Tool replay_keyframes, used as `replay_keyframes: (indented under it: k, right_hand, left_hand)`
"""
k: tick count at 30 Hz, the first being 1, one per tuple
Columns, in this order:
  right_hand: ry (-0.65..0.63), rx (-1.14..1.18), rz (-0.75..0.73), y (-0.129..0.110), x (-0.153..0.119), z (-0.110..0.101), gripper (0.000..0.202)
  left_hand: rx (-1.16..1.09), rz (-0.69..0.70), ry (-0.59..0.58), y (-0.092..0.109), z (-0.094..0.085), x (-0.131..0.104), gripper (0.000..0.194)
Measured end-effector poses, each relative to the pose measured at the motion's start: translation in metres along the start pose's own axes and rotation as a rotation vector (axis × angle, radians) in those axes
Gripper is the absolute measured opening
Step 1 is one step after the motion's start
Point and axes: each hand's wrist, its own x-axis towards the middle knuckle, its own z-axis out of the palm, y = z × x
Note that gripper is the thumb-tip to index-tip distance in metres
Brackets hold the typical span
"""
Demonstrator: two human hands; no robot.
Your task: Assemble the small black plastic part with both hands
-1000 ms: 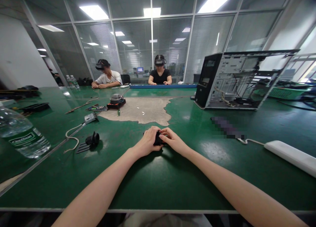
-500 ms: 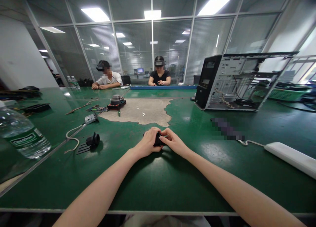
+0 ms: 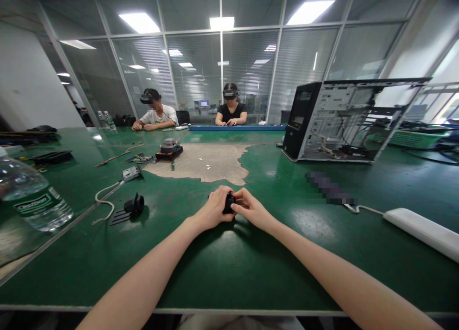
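Note:
Near the middle of the green table [image 3: 201,268], my left hand [image 3: 215,208] is wrapped round a small black part [image 3: 228,204]. My right hand [image 3: 251,206] meets it from the right, with thumb and fingers against the part's right side. Much of the part is hidden by my fingers. To the left, a black round piece with prongs [image 3: 133,205] lies on the table. Behind my hands is a torn beige patch [image 3: 218,160] with small white scraps on it.
An open computer case [image 3: 304,122] stands at the back right. A white power strip [image 3: 423,232] and a blurred dark object [image 3: 328,187] lie right. A water bottle [image 3: 36,203] stands left. Two people [image 3: 231,111] sit across the table.
My right thumb and fingers have shifted slightly on the black part. My left hand has hardly moved. The far middle person's hands have come closer together.

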Motion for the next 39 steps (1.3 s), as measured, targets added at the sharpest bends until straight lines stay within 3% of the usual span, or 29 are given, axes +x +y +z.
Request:
replay_keyframes:
  k: [8, 15, 19, 25, 29, 34, 39]
  right_hand:
    - [0.092, -0.059, 0.054, 0.0081, 0.0066, 0.0005, 0.023]
    - [0.015, 0.020, 0.042, 0.0044, 0.0034, 0.0004, 0.021]
    - [0.037, 0.029, 0.000, 0.0026, 0.0027, 0.0014, 0.019]
    - [0.088, -0.018, 0.053, 0.0082, 0.0071, 0.0012, 0.024]
    - [0.052, -0.047, 0.087, 0.0085, 0.0062, 0.0003, 0.024]
    - [0.028, -0.007, -0.018, 0.0030, 0.0019, 0.0024, 0.020]
    - [0.078, 0.008, 0.018, 0.0037, 0.0043, 0.0041, 0.018]
  left_hand:
    - [0.014, -0.004, -0.008, -0.0002, -0.0004, 0.0003, 0.056]
    - [0.021, -0.013, -0.015, 0.0000, -0.0005, 0.0005, 0.055]
    - [0.031, -0.017, -0.014, 0.0006, -0.0006, 0.0000, 0.055]
    - [0.017, -0.011, -0.009, 0.0007, -0.0012, 0.0001, 0.056]
    - [0.018, -0.010, -0.011, 0.0012, -0.0020, 0.0008, 0.055]
    - [0.019, -0.013, -0.016, 0.0012, -0.0016, 0.0006, 0.055]
    - [0.014, -0.006, -0.014, 0.0013, -0.0012, 0.0005, 0.056]
